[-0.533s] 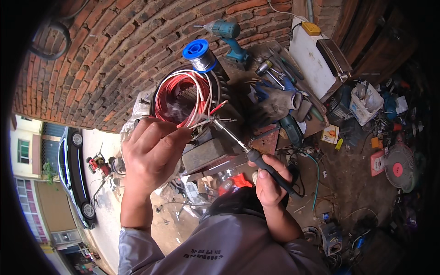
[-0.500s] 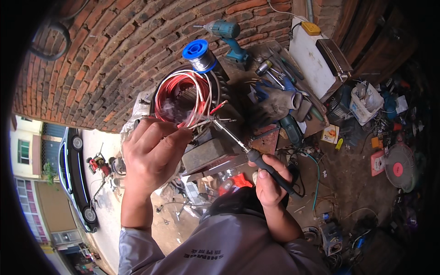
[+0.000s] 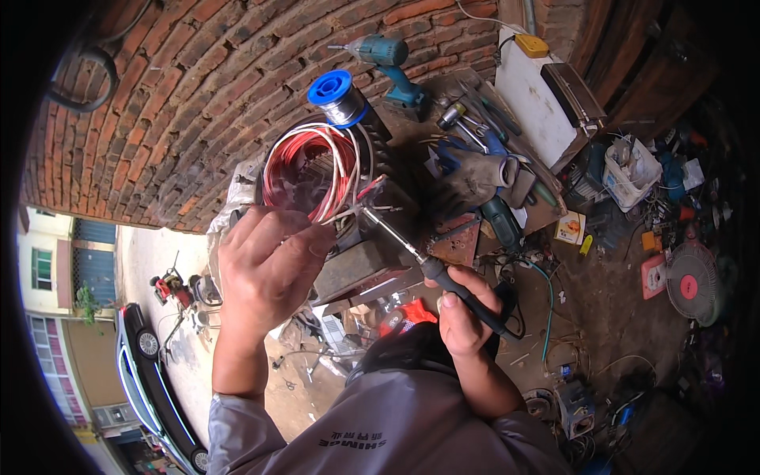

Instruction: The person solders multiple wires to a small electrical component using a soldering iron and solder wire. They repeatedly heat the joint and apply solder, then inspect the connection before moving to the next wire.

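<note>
My right hand grips the dark handle of a soldering iron. Its metal tip touches or nearly touches the stripped wire ends at the front of a motor stator. Coiled red and white leads ring the stator's opening. At the left of the joint my left hand is closed in a pinch. Whatever lies between its fingertips is too small or hidden to name. Behind the stator stands a blue spool of solder wire. Faint smoke hangs over the stator opening.
A teal cordless drill stands by the brick wall. Work gloves and hand tools lie on the bench to the right. A fan and scattered parts cover the floor at right. Outside at left is a black car.
Both hands stay nearly in place, with the iron's tip still at the joint. The smoke looks thinner. The black car outside has shifted toward the lower part of the picture.
</note>
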### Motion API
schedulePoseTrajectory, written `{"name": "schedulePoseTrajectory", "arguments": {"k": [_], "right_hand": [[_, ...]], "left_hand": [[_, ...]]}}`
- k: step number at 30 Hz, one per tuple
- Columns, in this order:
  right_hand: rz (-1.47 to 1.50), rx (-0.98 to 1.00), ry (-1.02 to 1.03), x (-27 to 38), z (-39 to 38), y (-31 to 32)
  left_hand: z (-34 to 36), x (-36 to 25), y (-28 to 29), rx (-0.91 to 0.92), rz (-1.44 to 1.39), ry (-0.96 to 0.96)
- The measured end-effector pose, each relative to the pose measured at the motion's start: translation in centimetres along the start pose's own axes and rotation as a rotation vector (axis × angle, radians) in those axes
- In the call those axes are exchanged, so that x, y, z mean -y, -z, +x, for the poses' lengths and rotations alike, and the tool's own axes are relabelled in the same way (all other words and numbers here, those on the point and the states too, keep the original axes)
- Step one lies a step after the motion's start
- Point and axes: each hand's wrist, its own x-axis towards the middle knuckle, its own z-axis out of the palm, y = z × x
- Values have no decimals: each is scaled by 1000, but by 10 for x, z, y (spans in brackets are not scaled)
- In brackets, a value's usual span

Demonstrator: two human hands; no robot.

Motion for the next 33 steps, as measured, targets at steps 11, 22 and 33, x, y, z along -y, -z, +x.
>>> {"name": "schedulePoseTrajectory", "arguments": {"k": [11,22,33], "right_hand": [[-42,-9,61,-4,3,-1],[-63,3,65,-2,4,-1],[-94,14,93,-2,7,-1]], "left_hand": [[4,-3,0,28,14,64],[6,-3,-3,9,8,69],[10,-2,-4,-14,-22,42]]}}
